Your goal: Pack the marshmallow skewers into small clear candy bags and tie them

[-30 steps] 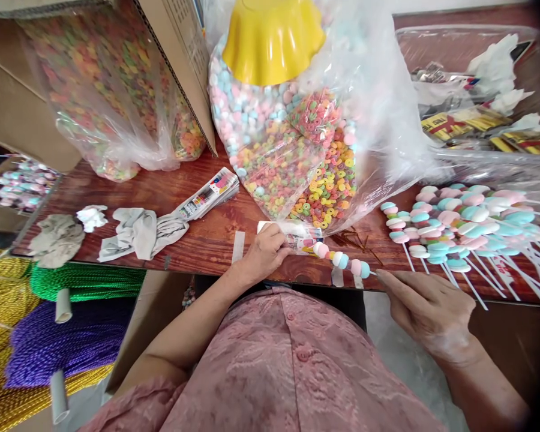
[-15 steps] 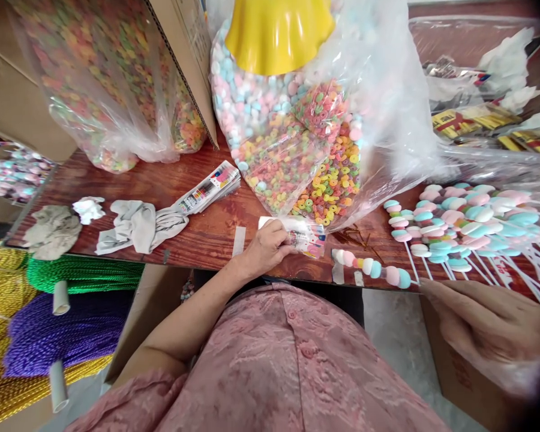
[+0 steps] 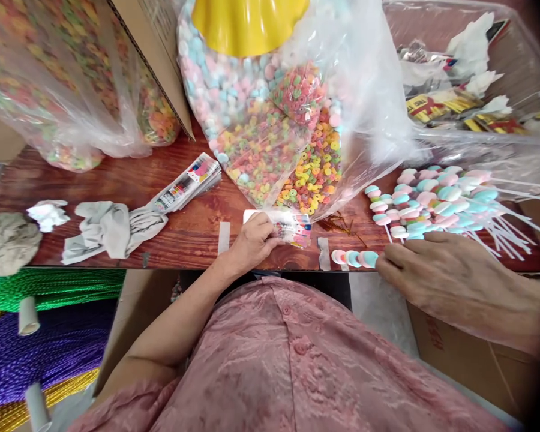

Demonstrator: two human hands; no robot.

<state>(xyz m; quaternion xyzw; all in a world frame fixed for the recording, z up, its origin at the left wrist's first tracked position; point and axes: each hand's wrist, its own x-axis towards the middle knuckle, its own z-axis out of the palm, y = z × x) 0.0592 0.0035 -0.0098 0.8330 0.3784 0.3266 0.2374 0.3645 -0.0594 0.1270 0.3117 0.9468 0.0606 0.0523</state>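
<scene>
My left hand (image 3: 251, 242) rests near the front edge of the wooden table (image 3: 189, 228), its fingers closed on a stack of small printed wrappers (image 3: 292, 227). My right hand (image 3: 436, 275) is closed on a candy skewer (image 3: 354, 258) of pink, white and blue sweets; only the skewer's end shows beyond my fingers, low over the table edge. Just behind my right hand lies a pile of finished candy skewers (image 3: 436, 201), their white sticks pointing right.
A big clear bag of coloured ring candies and pastel sweets (image 3: 274, 138) stands behind my hands, a yellow bowl (image 3: 247, 24) on top. Another wrapper stack (image 3: 186, 183), grey cloths (image 3: 112, 228) and a cardboard box (image 3: 153, 54) lie left. Ribbon spools (image 3: 49, 336) sit below the table.
My right hand has slid along the skewer towards the sweets, so it now covers most of it. The left hand has kept its hold on the wrappers. The camera has shifted right.
</scene>
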